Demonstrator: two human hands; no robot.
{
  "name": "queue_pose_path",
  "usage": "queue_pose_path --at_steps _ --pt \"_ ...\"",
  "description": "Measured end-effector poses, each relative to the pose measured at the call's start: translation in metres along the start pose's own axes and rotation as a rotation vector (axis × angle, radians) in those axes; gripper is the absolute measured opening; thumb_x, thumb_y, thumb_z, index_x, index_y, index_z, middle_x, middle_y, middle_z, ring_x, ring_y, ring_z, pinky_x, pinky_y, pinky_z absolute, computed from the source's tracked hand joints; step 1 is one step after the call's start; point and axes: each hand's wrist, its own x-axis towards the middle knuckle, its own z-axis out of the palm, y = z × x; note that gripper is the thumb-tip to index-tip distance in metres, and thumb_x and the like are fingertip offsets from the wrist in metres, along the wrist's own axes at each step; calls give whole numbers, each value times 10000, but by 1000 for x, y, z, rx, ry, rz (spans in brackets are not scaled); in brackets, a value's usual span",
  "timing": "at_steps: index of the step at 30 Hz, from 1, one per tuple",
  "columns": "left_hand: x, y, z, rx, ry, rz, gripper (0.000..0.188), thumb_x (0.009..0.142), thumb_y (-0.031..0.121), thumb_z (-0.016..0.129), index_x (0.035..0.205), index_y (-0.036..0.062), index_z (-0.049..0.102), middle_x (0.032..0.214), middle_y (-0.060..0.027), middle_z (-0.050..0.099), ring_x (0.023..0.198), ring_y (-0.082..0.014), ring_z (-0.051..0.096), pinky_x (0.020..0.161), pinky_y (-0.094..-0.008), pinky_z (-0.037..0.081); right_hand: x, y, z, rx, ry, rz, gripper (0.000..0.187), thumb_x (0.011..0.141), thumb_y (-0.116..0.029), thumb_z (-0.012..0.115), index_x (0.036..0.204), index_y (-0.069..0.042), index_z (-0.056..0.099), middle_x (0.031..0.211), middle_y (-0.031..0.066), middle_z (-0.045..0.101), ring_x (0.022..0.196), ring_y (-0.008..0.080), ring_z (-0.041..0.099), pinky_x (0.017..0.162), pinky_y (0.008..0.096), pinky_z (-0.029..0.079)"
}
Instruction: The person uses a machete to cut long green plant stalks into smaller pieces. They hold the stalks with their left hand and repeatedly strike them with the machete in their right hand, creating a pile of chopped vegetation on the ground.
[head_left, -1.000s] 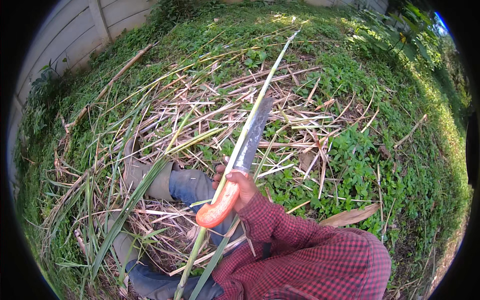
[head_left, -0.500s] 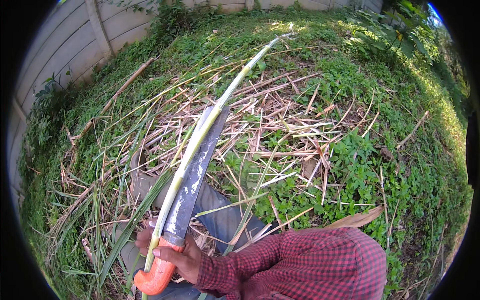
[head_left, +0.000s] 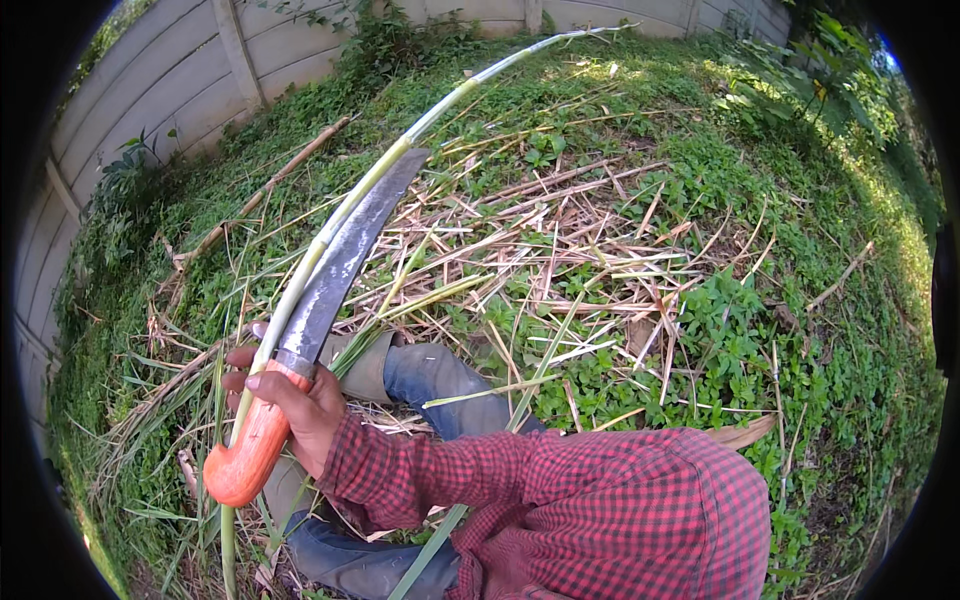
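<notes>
Over green weeds (head_left: 725, 330), the right hand (head_left: 308, 410) holds a grey-bladed, orange-handled machete (head_left: 341, 265) and one long, pale-green stalk (head_left: 291, 297). Its fingers (head_left: 284, 392) seem wrapped around both, though partly hidden.

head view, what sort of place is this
Outdoors, probably a yard or garden plot: a panelled wall runs along the far side, low green plants cover much of the ground, and dry stalks lie scattered among them.

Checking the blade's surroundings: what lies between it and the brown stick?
In the head view: the held stalk, then mostly low green plants.
</notes>
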Motion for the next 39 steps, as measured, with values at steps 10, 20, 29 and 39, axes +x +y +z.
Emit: queue_pose_path --at_steps 10,20,29,39 --pt "36 329 62 161 -126 578 437 854 519 514 886 83 543 618 -178 596 587 -373 599 529 -486 462 164 -148 -256 -19 686 -37 462 805 -205 459 1150 101 426 1155 232 525 1069 355 538 969 488 428" --pt "91 430 158 -161 -423 404 497 838 487 528 1056 54 641 988 -208 641 941 -349 609 852 -420 461 -34 -185 -253 -582 403 385 173 757 -84 543 905 4 523 703 45 533 577 131 530 526 261 491" --pt "53 379 230 -310 -765 379 355 877 357 527 1053 68 633 988 -171 642 944 -306 600 876 -390 443 -59 -203 -237 -1581 224 282 514 759 -57 615 1232 54 445 649 42 568 485 93 524 456 241 433" --pt "66 398 180 -73 -328 540 312 893 353 502 975 70 604 961 -138 629 910 -320 599 779 -433 476 -62 -218 -213 -2146 -202 421 549 722 -194 650 1228 -23 525 921 203 664 806 302 666 751 359 520"
